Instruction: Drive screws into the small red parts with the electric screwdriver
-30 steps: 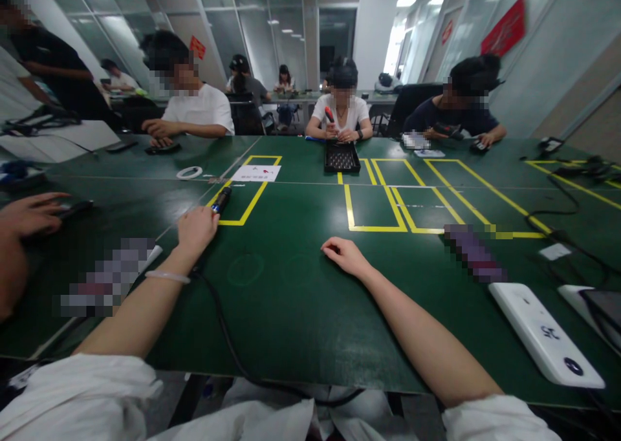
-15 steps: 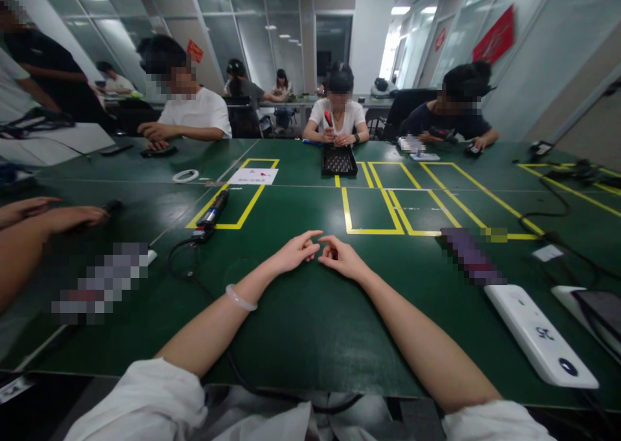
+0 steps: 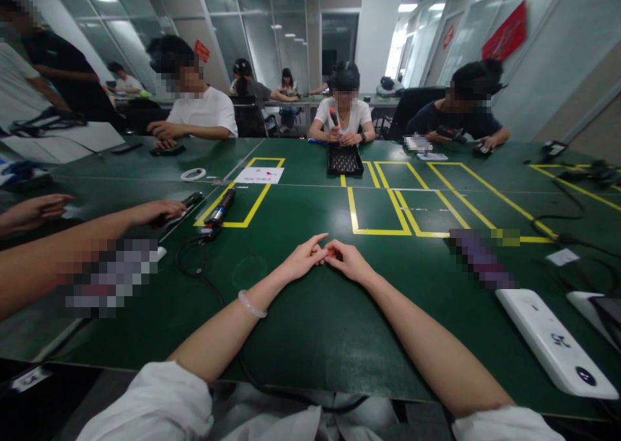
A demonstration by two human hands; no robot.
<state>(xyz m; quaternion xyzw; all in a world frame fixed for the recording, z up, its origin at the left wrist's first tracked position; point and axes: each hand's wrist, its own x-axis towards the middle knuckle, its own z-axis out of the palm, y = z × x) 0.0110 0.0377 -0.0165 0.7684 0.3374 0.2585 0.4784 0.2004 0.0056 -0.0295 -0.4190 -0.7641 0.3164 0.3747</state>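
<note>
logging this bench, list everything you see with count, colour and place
table: one, green, across the middle
tape: several outlines, yellow, on the table
black tool: one, black and blue, at leftmost outline
cables: several, black, left and right
paper: one, white, beyond the black tool
ring: one, white, left of the paper
tray: one, black, far side, centre
red tool: one, red and black, held beyond the tray
white devices: two, white, right
pixelated slabs: two, purplish-grey, left and right
co-workers: several, white or dark clothes, around the table and behind
banners: three, red, on the walls
bracelet: one, pale, left wrist
sleeves: two, white, bottom
left hand: one, bare, centre
right hand: one, bare, against or just beside the left
</note>
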